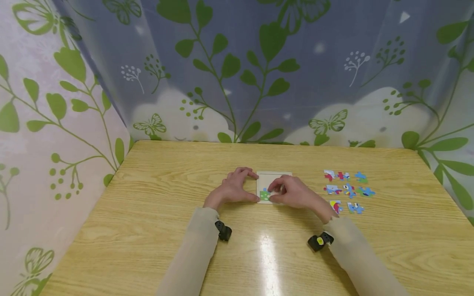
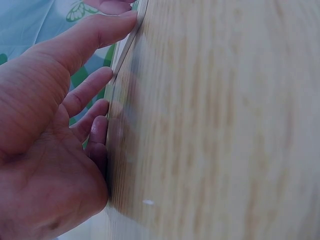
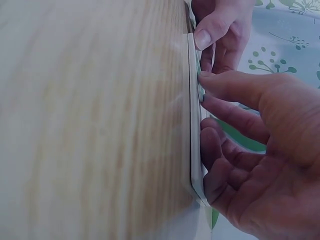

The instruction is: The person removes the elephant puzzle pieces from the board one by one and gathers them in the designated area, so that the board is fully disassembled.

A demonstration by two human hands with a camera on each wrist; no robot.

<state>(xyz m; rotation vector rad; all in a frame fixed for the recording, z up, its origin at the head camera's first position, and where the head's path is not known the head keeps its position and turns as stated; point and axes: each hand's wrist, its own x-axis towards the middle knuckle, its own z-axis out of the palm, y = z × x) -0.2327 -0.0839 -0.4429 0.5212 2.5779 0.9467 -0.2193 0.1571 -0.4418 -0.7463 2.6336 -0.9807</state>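
Observation:
A white puzzle tray (image 1: 275, 174) lies flat on the wooden table, a green puzzle piece (image 1: 264, 195) with pale spots and a blue tab in its near left corner. My left hand (image 1: 234, 187) steadies the tray's left edge, thumb at the near corner and forefinger farther up; its fingers look mostly straight in the left wrist view. Over the tray, my right hand (image 1: 294, 192) pinches the green piece between thumb and forefinger. In the right wrist view the piece's green edge (image 3: 200, 90) shows at those fingertips, while the other fingers curl down near the tray.
Right of the tray, several loose puzzle pieces (image 1: 349, 190) in blue, red, white and green lie in rough rows, partly behind the right wrist. A patterned curtain (image 1: 240, 82) hangs along the table's far edge. Both wrists wear black camera straps.

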